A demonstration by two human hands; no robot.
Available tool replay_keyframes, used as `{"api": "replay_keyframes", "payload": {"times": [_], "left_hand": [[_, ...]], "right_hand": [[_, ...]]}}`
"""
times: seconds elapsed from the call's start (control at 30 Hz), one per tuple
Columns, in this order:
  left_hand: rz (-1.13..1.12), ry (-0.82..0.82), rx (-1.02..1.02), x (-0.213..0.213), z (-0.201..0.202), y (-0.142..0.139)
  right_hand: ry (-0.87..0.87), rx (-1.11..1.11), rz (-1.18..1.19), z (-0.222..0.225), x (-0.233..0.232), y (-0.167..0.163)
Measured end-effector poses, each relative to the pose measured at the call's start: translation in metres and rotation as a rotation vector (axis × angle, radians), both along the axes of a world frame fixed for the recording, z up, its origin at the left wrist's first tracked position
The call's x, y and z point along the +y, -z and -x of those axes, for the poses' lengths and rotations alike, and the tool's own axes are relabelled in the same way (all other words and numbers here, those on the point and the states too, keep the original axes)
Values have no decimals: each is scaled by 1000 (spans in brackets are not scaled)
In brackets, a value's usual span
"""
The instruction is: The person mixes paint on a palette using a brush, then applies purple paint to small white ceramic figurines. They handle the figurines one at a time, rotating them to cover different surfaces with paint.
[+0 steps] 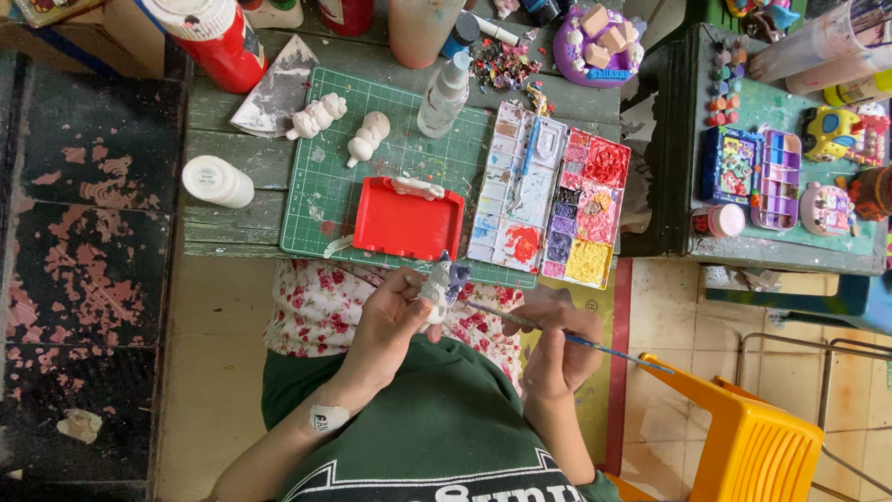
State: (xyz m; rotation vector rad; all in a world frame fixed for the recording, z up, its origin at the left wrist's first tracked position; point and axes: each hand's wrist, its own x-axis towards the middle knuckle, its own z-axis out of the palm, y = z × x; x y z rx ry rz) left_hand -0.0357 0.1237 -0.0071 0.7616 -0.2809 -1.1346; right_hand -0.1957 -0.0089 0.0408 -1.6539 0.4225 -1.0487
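Since it looks like unglazed plaster or ceramic, the small white figurine should be light, rigid and brittle; thin protruding bits would likely chip if squeezed or dropped. Best hold is around the thick body, away from the wet blue-grey patch on its top right.

Left hand has it now: fingers wrapped around the lower body, thumb pressed across the front, figurine raised above the lap just below the green cutting mat, near its 6 o'clock edge. Firm wrap, not fully clenched.

Right hand is pinched onto a thin paintbrush, pencil-style. Bristle tip points to 10 o'clock toward the figurine, close to it; contact can't be confirmed. Blue handle trails to 4 o'clock.

Around it: red tray at 12 o'clock of the figurine, paint palette at 1 o'clock, two more unpainted figurines at 11 o'clock on the mat, white jar at 10 o'clock.
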Motion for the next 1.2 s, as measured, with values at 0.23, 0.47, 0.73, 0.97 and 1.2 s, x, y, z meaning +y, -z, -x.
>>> {"api": "replay_keyframes", "payload": {"times": [0.23,0.47,0.73,0.97,1.2], "left_hand": [[-11,37,62,-2,3,9],[-54,-66,296,-2,-1,19],[-48,-156,361,4,-15,19],[-122,-128,408,-7,-8,13],[-37,-57,298,-1,-10,5]], "right_hand": [[113,-53,70,-5,-3,2],[356,192,191,-11,-88,-7],[498,562,70,29,-111,12],[462,540,70,48,-98,32],[431,651,134,41,-100,27]]}}
